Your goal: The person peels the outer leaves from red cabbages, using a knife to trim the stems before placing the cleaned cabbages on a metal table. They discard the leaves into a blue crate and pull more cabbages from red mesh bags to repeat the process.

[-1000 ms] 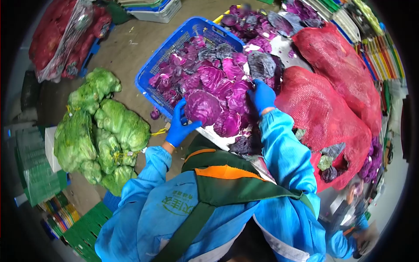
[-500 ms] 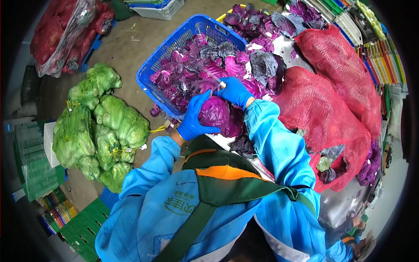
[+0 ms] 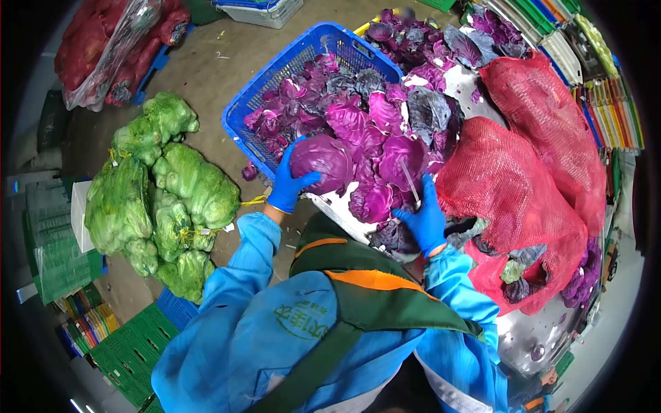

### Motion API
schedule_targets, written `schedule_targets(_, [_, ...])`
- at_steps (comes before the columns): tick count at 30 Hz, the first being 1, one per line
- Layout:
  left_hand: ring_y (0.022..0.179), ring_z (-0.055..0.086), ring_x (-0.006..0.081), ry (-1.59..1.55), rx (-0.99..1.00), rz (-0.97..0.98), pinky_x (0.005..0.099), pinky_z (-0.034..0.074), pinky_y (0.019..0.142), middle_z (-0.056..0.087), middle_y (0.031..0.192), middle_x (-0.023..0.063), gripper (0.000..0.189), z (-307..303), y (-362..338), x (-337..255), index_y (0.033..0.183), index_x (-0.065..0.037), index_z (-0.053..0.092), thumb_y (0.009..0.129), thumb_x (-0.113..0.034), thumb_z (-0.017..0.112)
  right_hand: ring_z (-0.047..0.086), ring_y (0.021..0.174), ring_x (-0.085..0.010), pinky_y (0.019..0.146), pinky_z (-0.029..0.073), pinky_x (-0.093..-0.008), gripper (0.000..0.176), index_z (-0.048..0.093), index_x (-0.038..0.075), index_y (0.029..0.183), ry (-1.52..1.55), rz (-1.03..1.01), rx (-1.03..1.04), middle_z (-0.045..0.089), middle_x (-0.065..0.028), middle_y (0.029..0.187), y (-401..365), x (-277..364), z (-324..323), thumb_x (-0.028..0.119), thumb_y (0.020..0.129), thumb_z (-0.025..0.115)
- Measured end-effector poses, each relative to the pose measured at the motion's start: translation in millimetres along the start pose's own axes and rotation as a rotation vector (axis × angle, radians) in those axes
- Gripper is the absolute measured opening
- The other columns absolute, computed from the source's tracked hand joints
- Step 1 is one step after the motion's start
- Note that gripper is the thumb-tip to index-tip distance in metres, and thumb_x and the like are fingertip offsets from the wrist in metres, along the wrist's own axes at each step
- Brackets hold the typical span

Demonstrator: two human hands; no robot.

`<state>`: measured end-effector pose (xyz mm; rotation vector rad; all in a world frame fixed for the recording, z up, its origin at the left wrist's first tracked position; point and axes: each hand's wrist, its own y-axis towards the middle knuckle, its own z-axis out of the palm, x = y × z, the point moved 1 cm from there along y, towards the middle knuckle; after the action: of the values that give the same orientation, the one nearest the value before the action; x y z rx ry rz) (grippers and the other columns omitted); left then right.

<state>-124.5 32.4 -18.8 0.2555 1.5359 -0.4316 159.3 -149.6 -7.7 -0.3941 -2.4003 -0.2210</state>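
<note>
My left hand, in a blue glove, is wrapped round the left side of a round red cabbage near the front of the blue basket. To the right is my gloved right hand, with thumb and forefinger spread. A slim knife points up and left from between them; its handle runs to my palm, where the grip is partly hidden. Loose purple cabbage leaves lie between my hands on a pale surface. More leaves fill the blue basket.
Red mesh sacks stand close on the right. Bagged green vegetables lie on the floor to the left, with green crates nearer me. Behind the basket is a yellow-rimmed container of leaves. Part of another person shows at lower right.
My hands have moved apart: the right hand with the knife has come down and right, away from the cabbage. The cabbage has shifted slightly left and up in my left hand.
</note>
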Motion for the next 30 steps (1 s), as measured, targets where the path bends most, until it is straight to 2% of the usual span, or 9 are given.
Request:
schedule_targets(3, [0.126,0.045,0.0215,-0.484,-0.049,-0.071,0.0369,0.034,0.109,0.047,0.138,0.0083,0.097,-1,-1,-14,0.144,-0.005,0.034,0.063,-0.018,0.085,0.045,0.127,-0.0399,0.089,0.05,-0.0407,0.114,0.011,0.013,0.151,-0.068,0.189,0.025,0.029,-0.0248,0.148,8,5,30,0.024,0.064,0.083])
schedule_targets(6, [0.128,0.044,0.0218,-0.633,0.058,-0.053,0.0372,0.033,0.109,0.046,0.139,0.0084,0.096,9,3,-48,0.144,-0.005,0.035,0.064,-0.022,0.086,0.057,0.115,-0.0323,0.089,0.049,-0.0364,0.094,0.024,0.013,0.149,0.25,-0.06,-0.054,0.041,-0.0221,0.143,72,0,66,0.024,0.073,0.078])
schedule_targets(9, [0.129,0.043,0.0224,-0.209,0.072,0.155,0.0374,0.033,0.109,0.045,0.14,0.0087,0.099,10,11,-69,0.143,-0.004,0.035,0.062,-0.027,0.087,0.06,0.083,-0.0137,0.073,0.05,-0.0284,0.084,0.037,0.005,0.143,0.716,0.394,0.269,0.064,-0.0099,0.109,127,101,1,0.031,0.076,0.079])
schedule_targets(10, [0.129,0.043,0.0224,-0.207,0.068,0.157,0.0374,0.033,0.109,0.045,0.14,0.0087,0.099,8,13,-71,0.143,-0.004,0.035,0.062,-0.027,0.087,0.055,0.074,-0.0081,0.067,0.048,-0.0252,0.082,0.04,0.003,0.141,0.742,0.368,0.373,0.065,-0.0041,0.096,133,117,-13,0.033,0.076,0.08])
schedule_targets(14, [0.128,0.044,0.0236,0.004,0.123,0.212,0.0384,0.034,0.109,0.044,0.141,0.0105,0.102,9,10,-69,0.142,-0.004,0.036,0.06,-0.029,0.089,0.056,0.079,-0.0074,0.069,0.048,-0.0246,0.064,0.055,0.003,0.129,0.646,0.146,0.448,0.065,-0.0041,0.092,128,125,-3,0.03,0.077,0.08])
schedule_targets(16, [0.127,0.044,0.0238,-0.045,0.129,0.186,0.0386,0.034,0.109,0.044,0.141,0.0111,0.102,12,10,-63,0.142,-0.004,0.036,0.059,-0.027,0.09,0.057,0.079,-0.0087,0.07,0.048,-0.0265,0.056,0.06,0.002,0.123,0.943,0.188,0.357,0.065,-0.0023,0.09,125,113,10,0.029,0.078,0.079])
schedule_targets(21, [0.127,0.045,0.0231,-0.122,0.14,0.111,0.0378,0.035,0.109,0.044,0.14,0.0106,0.102,30,2,-43,0.141,-0.004,0.036,0.057,-0.02,0.091,0.062,0.069,-0.0227,0.066,0.049,-0.0335,0.045,0.059,0.003,0.121,0.436,0.123,0.373,0.065,-0.0159,0.079,115,102,3,0.019,0.08,0.065])
schedule_targets(26, [0.126,0.044,0.0217,-0.266,0.208,0.046,0.037,0.035,0.108,0.044,0.139,0.0095,0.102,61,2,-9,0.143,-0.004,0.033,0.06,-0.02,0.09,0.057,0.063,-0.0149,0.063,0.047,-0.0311,0.042,0.06,0.004,0.122,0.546,0.318,0.52,0.062,-0.0112,0.072,93,63,1,0.021,0.083,0.06])
schedule_targets(30, [0.133,0.036,0.028,-0.05,0.266,0.032,0.0421,0.032,0.11,0.035,0.145,0.0155,0.108,76,10,-11,0.144,-0.005,0.031,0.057,-0.031,0.091,0.054,0.06,-0.0126,0.059,0.046,-0.031,0.045,0.058,0.005,0.124,0.497,0.341,0.353,0.059,-0.0073,0.067,74,35,12,0.02,0.082,0.06])
